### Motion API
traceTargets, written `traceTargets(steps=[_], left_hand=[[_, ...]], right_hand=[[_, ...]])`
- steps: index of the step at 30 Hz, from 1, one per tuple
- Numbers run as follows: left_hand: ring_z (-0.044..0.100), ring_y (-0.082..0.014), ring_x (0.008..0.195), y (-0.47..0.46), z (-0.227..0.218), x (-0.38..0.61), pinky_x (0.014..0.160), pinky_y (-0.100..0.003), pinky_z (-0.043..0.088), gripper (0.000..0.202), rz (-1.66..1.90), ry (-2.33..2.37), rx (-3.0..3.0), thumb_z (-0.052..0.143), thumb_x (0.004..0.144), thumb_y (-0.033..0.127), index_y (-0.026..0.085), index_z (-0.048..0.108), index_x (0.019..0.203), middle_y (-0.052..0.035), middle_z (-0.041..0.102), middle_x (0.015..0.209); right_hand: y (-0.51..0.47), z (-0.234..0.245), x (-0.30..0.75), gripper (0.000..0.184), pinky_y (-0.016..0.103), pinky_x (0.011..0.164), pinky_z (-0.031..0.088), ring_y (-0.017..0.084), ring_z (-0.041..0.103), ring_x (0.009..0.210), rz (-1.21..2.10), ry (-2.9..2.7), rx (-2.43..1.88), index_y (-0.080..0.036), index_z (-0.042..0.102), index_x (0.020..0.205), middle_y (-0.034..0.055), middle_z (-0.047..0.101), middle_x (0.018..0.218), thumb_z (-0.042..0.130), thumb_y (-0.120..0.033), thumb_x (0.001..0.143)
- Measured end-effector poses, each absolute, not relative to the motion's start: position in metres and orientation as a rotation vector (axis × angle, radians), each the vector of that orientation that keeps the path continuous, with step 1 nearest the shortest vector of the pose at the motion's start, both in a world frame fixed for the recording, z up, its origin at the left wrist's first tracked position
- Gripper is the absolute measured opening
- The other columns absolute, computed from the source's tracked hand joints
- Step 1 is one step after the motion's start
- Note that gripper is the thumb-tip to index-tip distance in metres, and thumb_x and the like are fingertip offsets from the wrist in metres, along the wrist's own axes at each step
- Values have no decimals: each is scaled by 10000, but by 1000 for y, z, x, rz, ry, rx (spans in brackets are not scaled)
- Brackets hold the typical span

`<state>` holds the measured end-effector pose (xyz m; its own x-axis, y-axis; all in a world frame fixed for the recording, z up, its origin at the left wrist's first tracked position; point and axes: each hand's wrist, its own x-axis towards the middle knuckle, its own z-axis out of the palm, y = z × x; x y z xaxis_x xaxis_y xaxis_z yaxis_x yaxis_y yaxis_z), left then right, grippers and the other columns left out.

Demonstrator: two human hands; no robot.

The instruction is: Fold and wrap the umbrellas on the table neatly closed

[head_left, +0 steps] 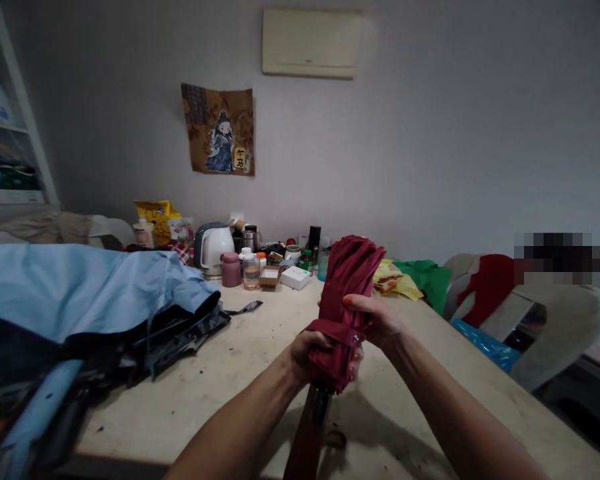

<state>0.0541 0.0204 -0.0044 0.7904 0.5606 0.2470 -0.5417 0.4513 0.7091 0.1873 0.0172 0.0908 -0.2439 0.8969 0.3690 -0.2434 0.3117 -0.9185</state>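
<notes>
Presently, left hand (307, 351): closed round the lower maroon umbrella (347, 270), forearm slanting up.
Right hand (379, 322): clasping its side slightly higher, thumb laid across.

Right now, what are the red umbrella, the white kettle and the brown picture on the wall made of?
The red umbrella looks like thin cloth, perhaps polyester, with a faint sheen: it bunches in soft folds. Its silvery snap is probably metal. The white kettle seems smooth plastic, evenly pale, though coated metal is possible. The brown picture could be paper or cloth; its top edge looks wavy.
</notes>
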Motion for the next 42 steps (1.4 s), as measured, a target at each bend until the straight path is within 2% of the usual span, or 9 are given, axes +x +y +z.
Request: traceTargets(steps=[4,10,20,24,29,31,34,38,42], left_hand=[[611,-174,625,29,-6,49,587,-276,412,477,730,223,944,729,496,274,61,651,916,-71,658,747],[632,-158,609,30,-1,48,618,-277,466,377,874,541,1017,788,529,207,102,654,866,-42,689,693],[691,-169,709,34,-14,55,661,-257,504,394,757,367,791,767,561,200,52,687,917,-98,738,838],[688,-169,680,29,-9,60,643,-255,502,459,831,452,822,844,517,271,37,695,882,-103,733,787],[698,-217,769,15,6,64,689,-301,529,599,849,562,996,921,410,383,72,719,881,-119,741,849],[681,-208,704,11,8,67,648,-301,519,557,851,577,1059,907,412,392,70,719,826,-119,734,797],[621,-156,574,9,7,71,557,-259,466,376,882,617,1086,834,466,286,67,702,741,-106,711,697],[595,-140,539,7,6,71,508,-239,431,351,902,582,984,736,466,225,67,703,778,-82,684,677],[598,-154,535,-4,12,69,537,-275,454,498,819,391,943,712,430,191,51,699,908,-71,651,690]], right_hand=[[24,87,181,486,416,711,582,261,694,746,1438,-1260,-614,-167,654,896,81,732,848,843,-314,474],[39,85,170,507,326,662,552,181,637,657,1259,-1188,-662,-145,658,906,50,721,811,851,-289,460],[47,78,172,446,280,613,495,136,556,615,1238,-1121,-751,-135,654,850,11,676,782,815,-222,444],[52,75,177,446,273,628,490,130,546,643,1176,-1138,-756,-128,649,874,15,667,816,803,-217,465],[54,72,182,517,270,649,492,123,538,649,1114,-1122,-763,-127,629,965,15,667,835,785,-187,475],[52,72,182,550,277,648,497,129,546,647,1141,-1115,-758,-130,622,997,15,673,830,788,-187,475],[43,73,183,522,280,647,507,139,562,645,1172,-1096,-765,-128,634,951,17,681,815,807,-192,462],[44,71,201,469,303,672,526,160,605,664,1320,-1097,-675,-166,646,904,21,698,829,859,-286,504],[73,52,229,556,421,850,527,269,655,966,1604,-1199,-402,-232,661,970,67,719,1001,774,-623,592]])
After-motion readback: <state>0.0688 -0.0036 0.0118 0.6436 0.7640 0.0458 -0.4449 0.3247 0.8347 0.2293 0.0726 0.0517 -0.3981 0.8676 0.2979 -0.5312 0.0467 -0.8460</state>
